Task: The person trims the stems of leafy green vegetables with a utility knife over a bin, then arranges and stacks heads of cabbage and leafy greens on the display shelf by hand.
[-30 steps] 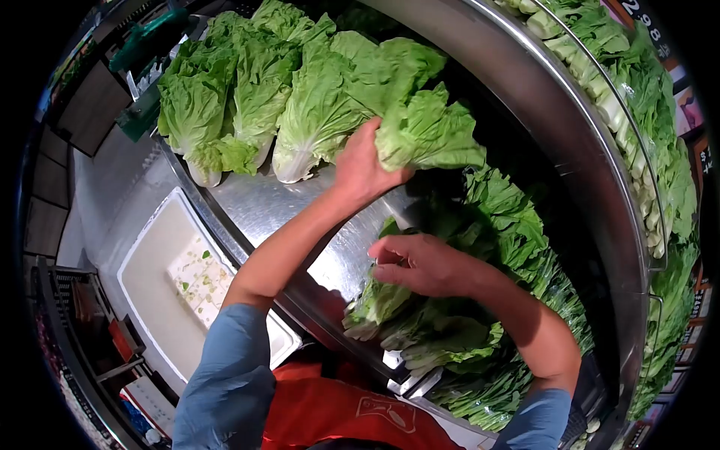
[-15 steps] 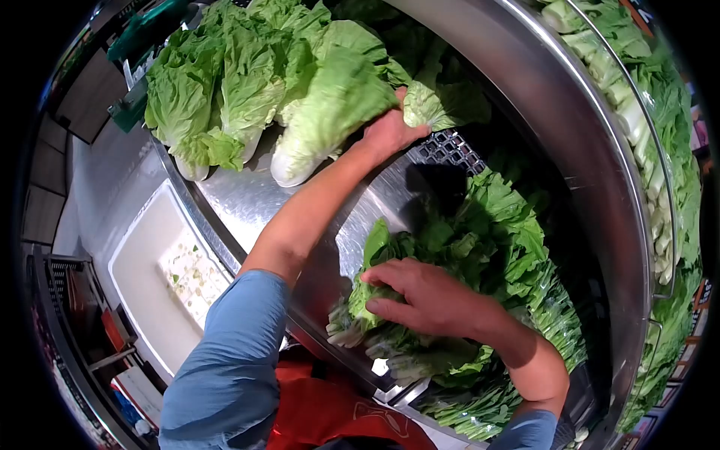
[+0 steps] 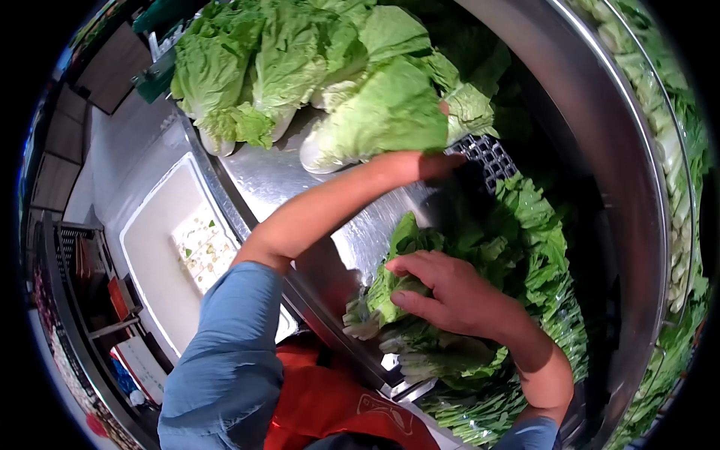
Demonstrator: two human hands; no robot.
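Observation:
My left hand is at the leafy end of a napa cabbage, which lies on the metal counter with its white base to the left. Leaves and shadow hide much of this hand; a fingertip shows among the leaves, and it appears closed round them. Over a pile of dark leafy greens with pale stems, my right hand is held palm down, thumb apart from the fingers. It grips nothing; whether it touches the leaves I cannot tell.
More napa cabbages lie at the upper left. A white tub with leaf scraps stands left of the metal counter. Black plastic grating shows beyond my left hand. A curved metal wall separates further greens on the right.
My left hand has moved right and lower against the cabbage's leaves, which now cover more of it. The cabbage has settled slightly lower. My right hand stays over the greens. The view has shifted.

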